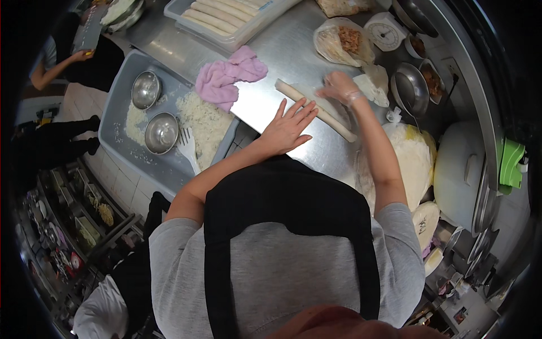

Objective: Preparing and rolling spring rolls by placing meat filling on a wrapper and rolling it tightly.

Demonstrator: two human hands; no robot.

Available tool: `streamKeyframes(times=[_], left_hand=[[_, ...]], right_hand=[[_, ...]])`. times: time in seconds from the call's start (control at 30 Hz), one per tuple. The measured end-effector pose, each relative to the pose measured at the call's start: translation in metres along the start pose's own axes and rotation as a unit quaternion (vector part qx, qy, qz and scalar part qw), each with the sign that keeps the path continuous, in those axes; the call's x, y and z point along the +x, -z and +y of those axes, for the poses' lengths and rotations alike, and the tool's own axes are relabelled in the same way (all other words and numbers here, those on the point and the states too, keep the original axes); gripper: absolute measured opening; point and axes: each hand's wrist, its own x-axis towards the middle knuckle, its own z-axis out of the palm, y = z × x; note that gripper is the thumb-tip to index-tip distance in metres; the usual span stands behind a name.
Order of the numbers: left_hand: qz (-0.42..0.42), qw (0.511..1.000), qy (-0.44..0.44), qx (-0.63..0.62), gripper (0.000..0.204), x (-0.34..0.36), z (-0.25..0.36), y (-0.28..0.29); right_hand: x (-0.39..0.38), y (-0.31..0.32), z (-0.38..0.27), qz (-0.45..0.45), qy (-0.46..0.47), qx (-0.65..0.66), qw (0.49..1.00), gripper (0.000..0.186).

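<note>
A long, thin, pale roll (337, 125) lies slantwise on the steel table, apparently wrapped in clear film. My left hand (287, 129) rests flat on it near its middle, fingers stretched and somewhat spread. Just beyond the roll is my right hand (340, 88), in a clear plastic glove. Its fingers curl down toward a translucent sheet (330, 107) beside the roll; blur hides what, if anything, they pinch. A crumpled pink cloth (228, 76) lies left of the roll.
A grey tub (127, 150) at left holds rice, two metal bowls and a white fork-shaped paddle (188, 148). Beyond stands a plastic box (228, 42) of similar rolls. Shredded filling in a bag (345, 42), a dial scale (386, 31) and bowls line the right. Other people stand at left.
</note>
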Motion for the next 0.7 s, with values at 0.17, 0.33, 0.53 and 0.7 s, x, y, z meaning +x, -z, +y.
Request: streamKeyframes(times=[0.17, 0.33, 0.53, 0.7], left_hand=[[0.009, 1.0, 0.0, -0.01, 0.065, -0.002, 0.0, -0.001], [-0.003, 1.0, 0.003, 0.004, 0.066, 0.001, 0.003, 0.0], [-0.002, 1.0, 0.013, -0.008, 0.067, -0.001, 0.001, -0.003], [0.001, 1.0, 0.01, -0.003, 0.068, -0.001, 0.001, 0.001]], right_hand=[[-0.013, 0.023, 0.012, -0.165, -0.008, -0.085, 0.983, 0.046], [0.0, 0.0, -0.006, -0.027, -0.032, -0.041, 0.998, 0.045], [-0.055, 0.06, 0.042, -0.045, -0.188, -0.095, 0.977, 0.045], [-0.063, 0.142, 0.134, 0.111, -0.292, -0.162, 0.936, 0.051]])
